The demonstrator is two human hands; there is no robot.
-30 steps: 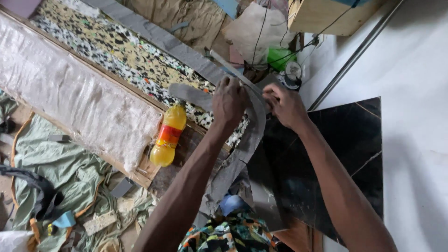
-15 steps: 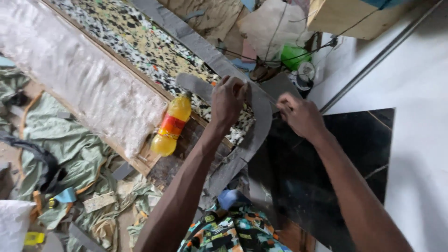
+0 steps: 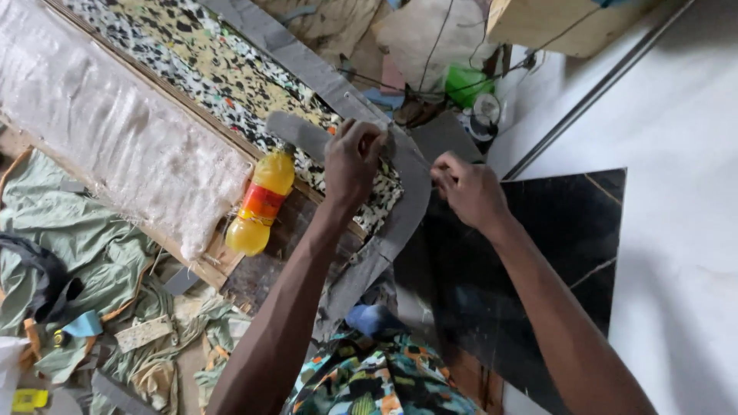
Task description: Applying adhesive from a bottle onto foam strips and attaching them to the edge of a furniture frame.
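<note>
- The long grey strip (a curved band of stiff fabric or leather, I cannot tell which) runs from beside the bottle, across the speckled board, and down toward the person's lap. It has stayed where it was a second ago.
- The black slab with thin gold veins lies under the strip's right side, and the right forearm crosses above it.
- The speckled board and the white padded panel lie side by side at the upper left, unmoved.
- The yellow bottle with its red band lies tilted between the padded panel and the strip, just beside the left wrist.
- The left hand is clenched on the strip's upper curve, fingers curled over its edge, as before.
- The right hand has changed most: a second ago it was close against the left hand on the strip, and now it is drawn apart to the right, fingertips pinched together (a thin thread seems to run between the two hands, but it is too fine to be sure). I judge this the pull of a hand stitch.
</note>
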